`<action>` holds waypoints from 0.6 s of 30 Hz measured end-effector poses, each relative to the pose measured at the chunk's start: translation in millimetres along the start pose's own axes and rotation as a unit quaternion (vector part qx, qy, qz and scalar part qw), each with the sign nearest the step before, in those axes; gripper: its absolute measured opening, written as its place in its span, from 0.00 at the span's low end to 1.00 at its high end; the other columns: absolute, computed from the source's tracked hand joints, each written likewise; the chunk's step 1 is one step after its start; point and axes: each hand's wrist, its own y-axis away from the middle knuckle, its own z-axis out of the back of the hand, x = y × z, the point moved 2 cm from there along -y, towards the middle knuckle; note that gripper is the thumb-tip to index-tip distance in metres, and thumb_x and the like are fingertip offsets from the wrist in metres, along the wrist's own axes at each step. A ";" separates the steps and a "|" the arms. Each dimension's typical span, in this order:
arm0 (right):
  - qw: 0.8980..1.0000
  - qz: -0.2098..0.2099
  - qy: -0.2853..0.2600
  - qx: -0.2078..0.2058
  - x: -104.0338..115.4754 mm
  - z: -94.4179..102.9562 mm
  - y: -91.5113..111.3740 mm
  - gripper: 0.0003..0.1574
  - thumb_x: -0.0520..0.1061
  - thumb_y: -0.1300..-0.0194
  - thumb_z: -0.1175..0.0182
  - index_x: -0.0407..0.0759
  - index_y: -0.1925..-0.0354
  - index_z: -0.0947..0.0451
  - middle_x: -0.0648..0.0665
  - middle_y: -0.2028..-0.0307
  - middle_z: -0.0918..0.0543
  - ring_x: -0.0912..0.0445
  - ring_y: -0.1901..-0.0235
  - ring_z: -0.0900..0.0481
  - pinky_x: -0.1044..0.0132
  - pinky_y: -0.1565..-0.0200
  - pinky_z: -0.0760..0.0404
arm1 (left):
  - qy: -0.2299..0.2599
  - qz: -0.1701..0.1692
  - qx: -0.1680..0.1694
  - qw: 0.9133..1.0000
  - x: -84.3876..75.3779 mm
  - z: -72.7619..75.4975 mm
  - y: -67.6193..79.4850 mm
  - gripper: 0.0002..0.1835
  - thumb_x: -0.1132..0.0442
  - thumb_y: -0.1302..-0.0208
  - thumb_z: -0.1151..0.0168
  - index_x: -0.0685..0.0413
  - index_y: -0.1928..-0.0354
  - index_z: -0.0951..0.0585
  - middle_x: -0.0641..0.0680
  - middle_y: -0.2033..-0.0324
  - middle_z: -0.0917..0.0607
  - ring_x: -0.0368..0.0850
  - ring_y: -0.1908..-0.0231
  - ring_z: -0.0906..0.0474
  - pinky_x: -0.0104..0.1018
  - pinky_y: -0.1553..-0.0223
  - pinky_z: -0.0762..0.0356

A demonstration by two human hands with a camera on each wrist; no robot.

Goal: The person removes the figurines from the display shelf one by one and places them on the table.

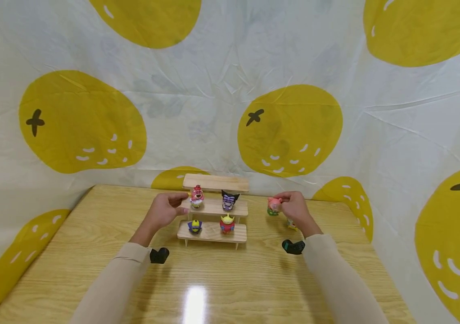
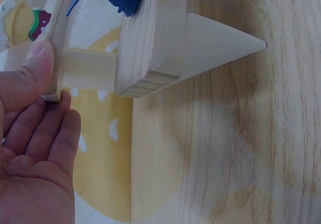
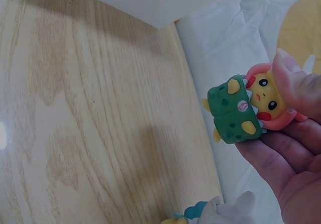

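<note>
My right hand (image 1: 295,209) pinches a small figurine in a pink hood and green body (image 3: 235,108) between thumb and fingers, raised to the right of a three-step wooden display stand (image 1: 212,234). At the left end of the middle step, my left hand (image 1: 163,210) grips the board, its thumb (image 2: 37,68) on top and fingers around the edge. Beside that hand a red and white figurine (image 1: 196,198) stands on the middle step, with a purple and black figurine (image 1: 228,201) to its right. On the bottom step are a yellow and blue figurine (image 1: 195,226) and a red figurine with a yellow top (image 1: 227,224).
Another figurine (image 1: 291,224) is on the wooden table (image 1: 104,252) below my right hand, partly hidden by it. The stand's top step (image 1: 215,182) is close to the back curtain (image 1: 189,121), which has large yellow fruit prints.
</note>
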 end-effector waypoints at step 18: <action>1.000 -0.003 0.007 -0.015 -10.9 -6.6 -0.2 0.19 0.32 0.33 0.36 0.27 0.45 0.16 0.31 0.51 0.13 0.51 0.60 0.23 0.73 0.64 0.25 | -0.003 0.003 -0.004 1.000 0.3 -2.2 -1.0 0.27 0.66 0.31 0.30 0.62 0.31 0.22 0.63 0.33 0.19 0.62 0.31 0.23 0.53 0.31 0.22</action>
